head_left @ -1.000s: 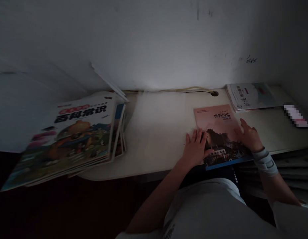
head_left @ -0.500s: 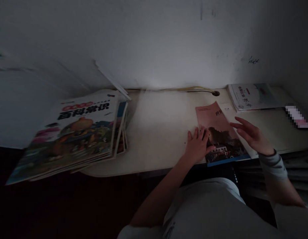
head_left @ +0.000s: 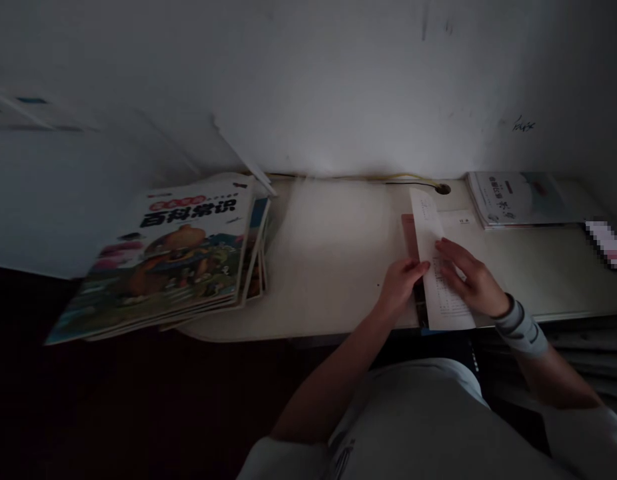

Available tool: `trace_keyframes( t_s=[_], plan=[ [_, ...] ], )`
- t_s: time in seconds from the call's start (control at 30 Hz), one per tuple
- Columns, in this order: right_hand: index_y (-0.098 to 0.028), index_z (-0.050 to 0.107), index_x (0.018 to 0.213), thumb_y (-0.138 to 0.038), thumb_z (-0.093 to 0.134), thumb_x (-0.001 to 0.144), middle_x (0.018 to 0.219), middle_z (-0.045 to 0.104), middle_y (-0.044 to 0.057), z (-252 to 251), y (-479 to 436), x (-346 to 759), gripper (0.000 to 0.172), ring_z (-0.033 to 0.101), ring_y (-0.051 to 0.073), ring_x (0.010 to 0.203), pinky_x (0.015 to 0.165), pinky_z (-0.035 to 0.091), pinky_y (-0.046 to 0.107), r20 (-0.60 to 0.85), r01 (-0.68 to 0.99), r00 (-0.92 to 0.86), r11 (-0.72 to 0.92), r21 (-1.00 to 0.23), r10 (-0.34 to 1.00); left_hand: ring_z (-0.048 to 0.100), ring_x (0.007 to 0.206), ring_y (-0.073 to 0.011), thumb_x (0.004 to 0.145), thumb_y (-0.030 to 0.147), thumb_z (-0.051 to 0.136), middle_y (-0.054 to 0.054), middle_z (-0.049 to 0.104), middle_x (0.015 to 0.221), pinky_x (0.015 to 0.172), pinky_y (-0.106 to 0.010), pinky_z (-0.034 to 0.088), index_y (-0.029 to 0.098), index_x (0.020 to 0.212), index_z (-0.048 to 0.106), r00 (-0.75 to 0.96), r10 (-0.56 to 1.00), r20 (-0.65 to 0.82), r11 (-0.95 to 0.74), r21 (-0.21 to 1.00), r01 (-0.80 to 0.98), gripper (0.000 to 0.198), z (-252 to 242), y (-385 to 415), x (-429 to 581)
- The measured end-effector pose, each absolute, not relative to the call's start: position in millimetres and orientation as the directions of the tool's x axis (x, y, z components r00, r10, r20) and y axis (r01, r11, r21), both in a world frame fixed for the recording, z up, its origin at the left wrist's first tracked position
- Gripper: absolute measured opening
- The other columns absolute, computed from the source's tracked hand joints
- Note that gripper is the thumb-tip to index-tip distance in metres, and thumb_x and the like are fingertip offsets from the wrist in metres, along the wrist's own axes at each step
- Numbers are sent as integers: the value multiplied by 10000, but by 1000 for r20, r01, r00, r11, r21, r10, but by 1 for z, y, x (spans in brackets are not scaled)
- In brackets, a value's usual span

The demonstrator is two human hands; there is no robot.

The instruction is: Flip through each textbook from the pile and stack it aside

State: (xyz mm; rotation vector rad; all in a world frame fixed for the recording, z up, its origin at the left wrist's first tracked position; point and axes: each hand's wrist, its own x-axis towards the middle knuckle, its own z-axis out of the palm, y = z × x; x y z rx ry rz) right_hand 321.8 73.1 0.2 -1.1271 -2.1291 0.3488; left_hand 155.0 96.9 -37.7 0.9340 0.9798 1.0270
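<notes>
The thin booklet (head_left: 409,230) lies near the table's front edge, in front of my body. A white printed page (head_left: 451,310) of it faces up, and a pink strip of the cover shows along its left. At the left edge of this page my left hand (head_left: 401,283) is closed, thumb and fingers pinching the booklet. My right hand (head_left: 471,277) rests over the right part of the page, fingers stretched out. Its fingertips seem to touch the paper. Behind it lies a white sheet (head_left: 461,220), partly covered.
A stack of large picture books (head_left: 188,260) overhangs the table's left end. More books (head_left: 521,200) lie at the back right, with a phone (head_left: 607,243) nearby. A yellow cable (head_left: 403,176) runs along the wall to a hole (head_left: 442,189) in the white table (head_left: 333,267).
The cover has been turned, so a white page shows instead of the pink picture. My left hand closed on the left edge. My right hand moved left onto the page.
</notes>
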Motion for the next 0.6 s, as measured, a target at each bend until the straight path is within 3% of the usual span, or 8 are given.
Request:
trace_keyframes(
  t_s=[0.13,0.27,0.37,0.47,0.6],
  plan=[
    [-209,415,1372,-317,448,919,1370,481,120,1,76,327,467,376,232,1323,1075,362,479,442,674,-366,561,-480,819,496,549,-101,606,446,727,10,565,584,557,-236,390,122,657,610,221,951,-216,285,890,-355,348,-37,93,171],
    [-175,403,1377,-369,481,904,1420,410,153,1,74,329,516,332,245,1348,1071,359,477,425,678,-380,560,-476,822,502,524,-109,629,509,703,0,582,596,527,-243,388,131,701,613,212,945,-247,310,881,-356,395,-32,93,180],
    [-201,384,1392,-417,490,894,1455,365,138,3,80,329,553,281,257,1372,1082,319,509,394,675,-453,597,-433,799,506,541,-117,705,554,614,-9,596,629,529,-244,386,138,749,625,142,973,-180,209,952,-223,419,-27,98,168],
    [-250,403,1381,-490,492,874,1483,329,109,0,102,324,568,229,289,1389,1072,274,579,317,697,-522,610,-378,792,481,562,-116,758,500,554,5,553,592,530,-232,363,149,646,594,177,981,-74,67,997,47,371,-27,104,142],
    [-252,441,1359,-545,522,836,1498,297,118,-12,141,313,605,205,337,1388,1040,271,622,163,751,-553,574,-328,817,488,588,-125,770,430,521,6,545,604,537,-234,374,155,625,575,240,964,-118,76,981,176,315,-34,104,108]
  ],
)
